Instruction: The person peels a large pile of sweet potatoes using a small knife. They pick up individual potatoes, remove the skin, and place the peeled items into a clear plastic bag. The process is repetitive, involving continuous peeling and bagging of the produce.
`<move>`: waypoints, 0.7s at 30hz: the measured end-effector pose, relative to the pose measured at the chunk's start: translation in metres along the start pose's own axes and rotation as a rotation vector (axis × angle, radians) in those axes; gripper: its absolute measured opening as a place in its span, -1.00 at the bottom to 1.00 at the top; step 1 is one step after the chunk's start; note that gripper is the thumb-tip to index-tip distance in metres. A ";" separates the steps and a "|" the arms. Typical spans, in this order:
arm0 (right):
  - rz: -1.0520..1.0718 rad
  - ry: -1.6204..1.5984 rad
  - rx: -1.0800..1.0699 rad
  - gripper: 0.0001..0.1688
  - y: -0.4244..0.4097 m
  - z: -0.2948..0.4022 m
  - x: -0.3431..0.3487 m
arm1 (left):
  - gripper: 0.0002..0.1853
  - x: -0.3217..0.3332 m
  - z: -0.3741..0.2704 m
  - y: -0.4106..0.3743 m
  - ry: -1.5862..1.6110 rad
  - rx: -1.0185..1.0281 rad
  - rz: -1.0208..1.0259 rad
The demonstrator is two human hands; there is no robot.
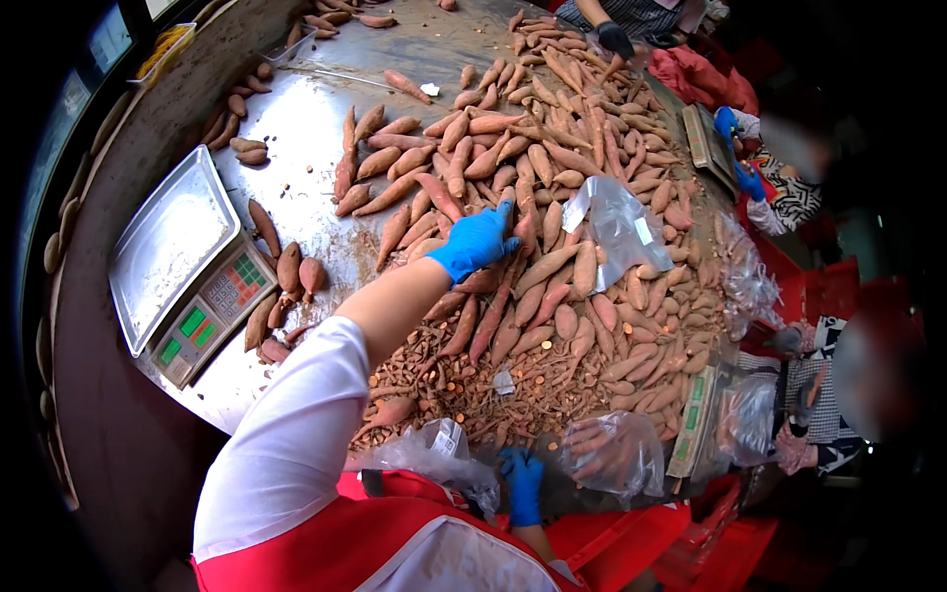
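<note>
My left hand (477,240), in a blue glove, reaches over a heap of sweet potatoes (473,166). Its thumb and forefinger are spread around the near side of a reddish sweet potato (526,231), with no firm grip visible. Down at the table's near edge is my right hand (522,477), also blue-gloved, its fingers curled. Whether it holds anything is hidden. Cut ends and root trimmings (473,388) lie between the hands. Close to the right hand are a crumpled clear plastic bag (444,459) and a clear bag filled with sweet potatoes (614,451).
A digital scale (211,296) with a metal tray stands at left. Another scale (693,422) is at the near right, a third (706,144) farther off. An empty-looking plastic bag (618,226) lies on the heap. Co-workers' gloved hands (749,181) work along the far edge.
</note>
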State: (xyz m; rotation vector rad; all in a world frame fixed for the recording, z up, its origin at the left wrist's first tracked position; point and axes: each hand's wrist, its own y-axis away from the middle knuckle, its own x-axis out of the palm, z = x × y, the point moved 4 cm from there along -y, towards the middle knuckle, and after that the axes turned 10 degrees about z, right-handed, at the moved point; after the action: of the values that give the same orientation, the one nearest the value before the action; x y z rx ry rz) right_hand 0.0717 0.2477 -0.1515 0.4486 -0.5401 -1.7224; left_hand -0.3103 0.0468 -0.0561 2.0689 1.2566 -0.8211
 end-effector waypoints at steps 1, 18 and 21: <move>0.001 -0.008 0.009 -0.77 0.000 -0.002 -0.001 | -0.32 0.009 0.002 -0.010 -0.025 -0.065 0.028; 0.194 -0.360 0.114 -0.77 -0.004 -0.007 -0.019 | -0.56 0.052 0.006 0.202 2.119 0.044 0.444; 0.167 -0.248 -0.155 -0.72 0.012 0.041 -0.003 | -0.58 0.064 0.002 0.235 2.229 0.125 0.677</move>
State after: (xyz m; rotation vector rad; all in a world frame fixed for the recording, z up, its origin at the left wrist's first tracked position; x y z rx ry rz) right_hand 0.0589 0.2533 -0.1108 0.0764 -0.5987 -1.6527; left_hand -0.0738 -0.0108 -0.0679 2.7057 0.8212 2.3231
